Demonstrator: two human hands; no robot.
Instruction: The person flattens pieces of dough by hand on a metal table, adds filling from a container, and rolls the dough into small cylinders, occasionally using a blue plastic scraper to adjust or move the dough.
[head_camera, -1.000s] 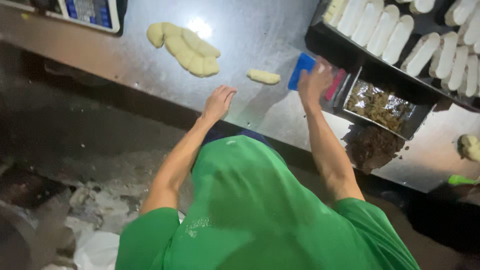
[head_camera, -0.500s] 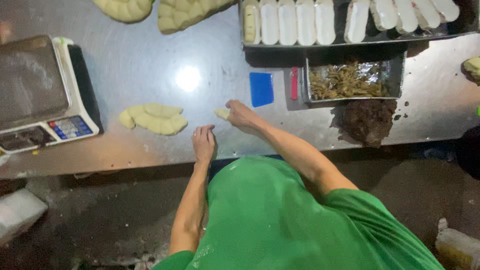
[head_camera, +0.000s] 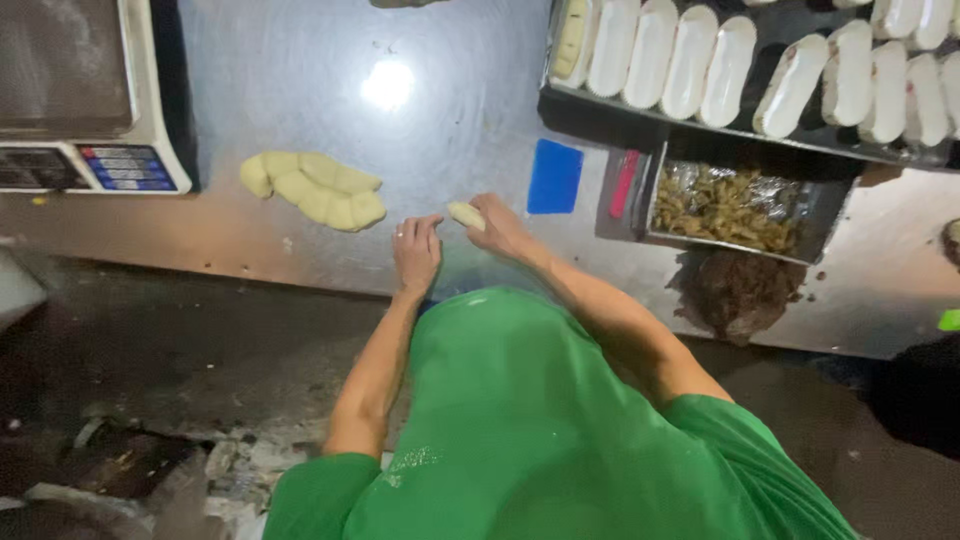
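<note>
Steel tabletop (head_camera: 300, 90) carries a small pale dough piece (head_camera: 466, 214), pinched in the closed fingers of the right hand (head_camera: 505, 232); the hand covers its near end. Just beside it, the left hand (head_camera: 416, 250) lies flat and open on the steel, holding nothing. Left of the hands sits a pile of dough pieces (head_camera: 312, 189). A blue scraper (head_camera: 555, 176) lies near the right hand. Frame edges cut off the scale (head_camera: 85, 150) and the tray of white moulds (head_camera: 740, 70). The filling in the foil-lined tin (head_camera: 730, 200) is hard to make out.

A bakery: steel worktable (head_camera: 300, 90), dough pieces (head_camera: 315, 188), scale (head_camera: 85, 100), filled baking moulds (head_camera: 750, 65).
</note>
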